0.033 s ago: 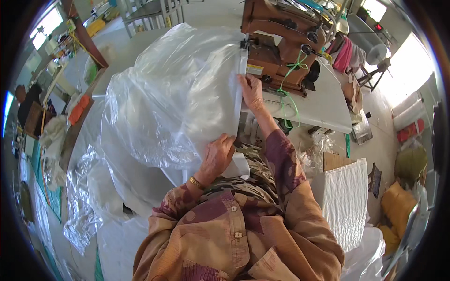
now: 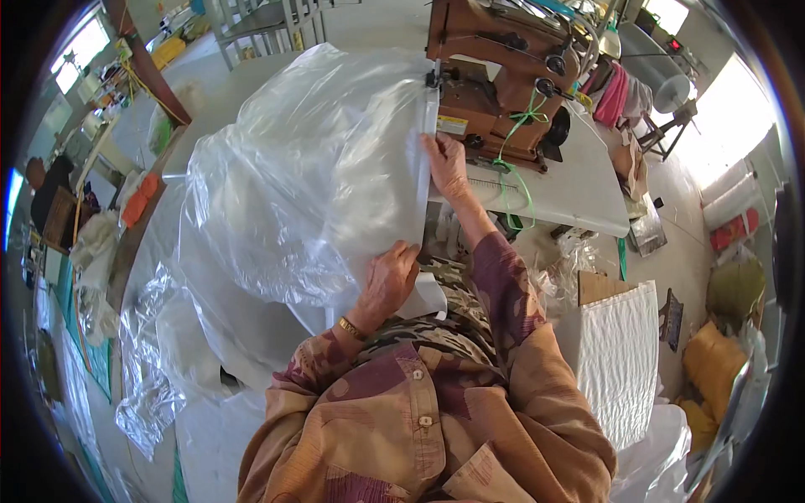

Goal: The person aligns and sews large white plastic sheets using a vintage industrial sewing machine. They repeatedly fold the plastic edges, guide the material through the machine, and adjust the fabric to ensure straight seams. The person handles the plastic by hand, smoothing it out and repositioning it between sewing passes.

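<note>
A large, crumpled sheet of clear plastic film (image 2: 277, 168) spreads over the white tabletop in front of me. Its straight right edge runs up to the needle side of a brown sewing machine (image 2: 474, 105). My right hand (image 2: 447, 165) pinches that edge just below the machine's needle area. Nearer my lap, my left hand (image 2: 390, 277) rests on the same edge with its fingers curled over it; a gold-coloured watch is on that wrist. A bright green ribbon (image 2: 530, 115) is tied to the machine and hangs down its front.
The white table (image 2: 587, 201) extends right of the machine. Beside my right arm stands a box draped in white quilted material (image 2: 620, 360). Loose plastic (image 2: 151, 369) hangs at the left. A grey chair (image 2: 272, 33) is beyond the table. A person (image 2: 54, 189) sits far left.
</note>
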Demonstrator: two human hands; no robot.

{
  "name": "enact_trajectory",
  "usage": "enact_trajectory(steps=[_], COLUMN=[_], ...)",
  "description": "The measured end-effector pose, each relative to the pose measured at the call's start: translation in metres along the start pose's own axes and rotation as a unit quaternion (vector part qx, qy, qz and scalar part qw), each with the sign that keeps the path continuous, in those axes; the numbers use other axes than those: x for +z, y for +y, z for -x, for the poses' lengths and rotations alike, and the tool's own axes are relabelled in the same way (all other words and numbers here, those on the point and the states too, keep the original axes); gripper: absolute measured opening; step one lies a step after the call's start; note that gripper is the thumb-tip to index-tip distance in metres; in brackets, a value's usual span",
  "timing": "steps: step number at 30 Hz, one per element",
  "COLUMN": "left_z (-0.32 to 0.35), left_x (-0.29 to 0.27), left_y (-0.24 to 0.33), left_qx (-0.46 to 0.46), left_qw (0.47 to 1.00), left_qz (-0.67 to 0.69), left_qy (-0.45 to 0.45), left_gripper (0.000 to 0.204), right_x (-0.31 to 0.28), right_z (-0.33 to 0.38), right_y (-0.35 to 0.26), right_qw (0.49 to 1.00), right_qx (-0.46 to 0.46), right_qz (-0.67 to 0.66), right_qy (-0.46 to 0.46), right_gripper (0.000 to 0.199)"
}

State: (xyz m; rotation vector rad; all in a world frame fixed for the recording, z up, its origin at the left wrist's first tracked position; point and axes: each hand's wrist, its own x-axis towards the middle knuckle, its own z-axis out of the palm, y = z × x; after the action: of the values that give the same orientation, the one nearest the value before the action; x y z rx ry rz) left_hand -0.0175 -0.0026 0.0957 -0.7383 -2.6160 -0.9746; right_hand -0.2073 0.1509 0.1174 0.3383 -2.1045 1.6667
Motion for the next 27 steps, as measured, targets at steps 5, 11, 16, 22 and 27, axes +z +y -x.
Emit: enact_trajectory(steps=[5,11,16,22,27], left_z=[-0.027,-0.082,-0.128,-0.183,-0.22], left_x=[0.004,-0.001,-0.01,-0.014,-0.014], left_y=[-0.007,-0.011,-0.013,-0.018,-0.031], left_qx=[0.026,0.051,0.058,0.059,0.072], left_qw=[0.998,0.993,0.988,0.978,0.968], left_qz=[-0.019,-0.047,-0.104,-0.143,-0.159], left_qy=[0.047,0.096,0.094,0.138,0.18], left_gripper=[0.028,0.019,0.01,0.012,0.015], right_x=[-0.004,-0.005,-0.008,-0.006,-0.011], right_z=[0.0,0.0,0.0,-0.005,-0.003], right_y=[-0.007,-0.007,-0.015,-0.003,-0.003], right_qw=[0.996,0.998,0.998,0.997,0.992], right_qx=[-0.018,-0.011,0.0,0.004,0.078], right_qz=[0.082,0.049,0.031,-0.038,-0.092], right_qy=[0.012,0.036,0.046,0.074,0.021], right_gripper=[0.041,0.04,0.042,0.045,0.041])
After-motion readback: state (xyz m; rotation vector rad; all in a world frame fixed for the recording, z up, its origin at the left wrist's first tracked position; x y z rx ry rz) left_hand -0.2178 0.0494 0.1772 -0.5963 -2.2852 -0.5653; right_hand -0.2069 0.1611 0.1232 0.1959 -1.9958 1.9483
